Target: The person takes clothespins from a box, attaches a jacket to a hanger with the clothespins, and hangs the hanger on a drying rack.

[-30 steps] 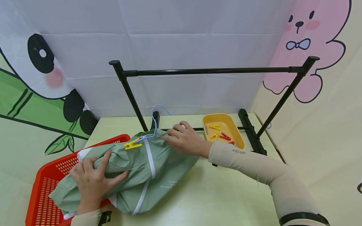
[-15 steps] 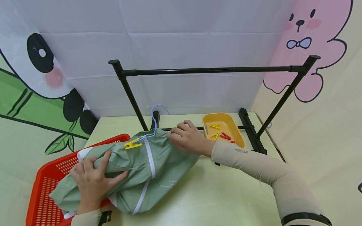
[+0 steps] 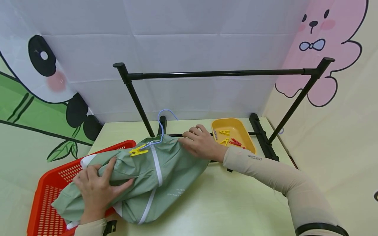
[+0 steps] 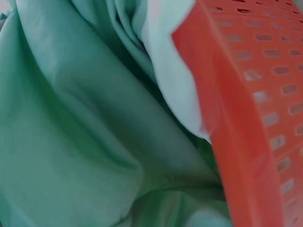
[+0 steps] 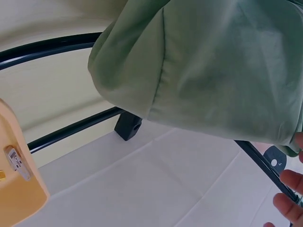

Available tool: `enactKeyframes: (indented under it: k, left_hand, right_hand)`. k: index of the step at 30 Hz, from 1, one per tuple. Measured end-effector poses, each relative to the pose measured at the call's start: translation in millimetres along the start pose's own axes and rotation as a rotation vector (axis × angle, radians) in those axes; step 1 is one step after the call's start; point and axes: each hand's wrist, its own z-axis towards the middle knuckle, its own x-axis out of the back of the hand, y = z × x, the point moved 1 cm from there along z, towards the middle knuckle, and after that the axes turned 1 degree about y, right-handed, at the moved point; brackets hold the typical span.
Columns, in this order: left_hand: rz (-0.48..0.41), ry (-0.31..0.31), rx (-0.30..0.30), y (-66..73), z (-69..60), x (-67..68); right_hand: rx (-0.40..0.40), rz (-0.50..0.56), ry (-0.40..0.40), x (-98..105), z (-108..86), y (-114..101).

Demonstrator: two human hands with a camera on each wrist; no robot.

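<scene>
A green zip-up jacket (image 3: 180, 177) with white zip tape lies slantwise, its left part over the red basket. A blue hanger (image 3: 161, 123) comes out at its neck, and a yellow clothespin (image 3: 138, 150) is clipped there. On the left, my left hand (image 3: 94, 188) grips bunched cloth between fingers and spread thumb. My right hand (image 3: 202, 144) pinches the jacket's upper right edge; the thumb is hidden in the head view. In the right wrist view, fingertips (image 5: 289, 179) show beside the cloth. Green folds (image 4: 71, 118) fill most of the left wrist view.
A red perforated basket (image 3: 41, 193) stands at left under the jacket. Behind stands a black rack with a top bar (image 3: 221, 73). A yellow tray (image 3: 251, 142) with yellow and red clothespins sits at the back right of the table (image 3: 236, 203).
My right hand has slid a little to the right along the jacket's upper edge. The left hand, hanger and clothespin stay in place.
</scene>
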Motion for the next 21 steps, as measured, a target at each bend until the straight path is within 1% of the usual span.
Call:
enactKeyframes:
  k: [8, 15, 21]
  left_hand:
    - [0.001, 0.001, 0.0, 0.0, -0.3, 0.1]
    - [0.006, 0.0, -0.003, -0.6, -0.6, -0.3]
    - [0.005, -0.009, 0.0, -1.2, -0.9, 0.2]
  right_hand:
    - [-0.02, 0.015, -0.047, -1, -4.1, 4]
    - [-0.037, 0.018, -0.041, 0, -7.0, 7]
    - [-0.046, 0.015, -0.06, -2, -11.3, 11]
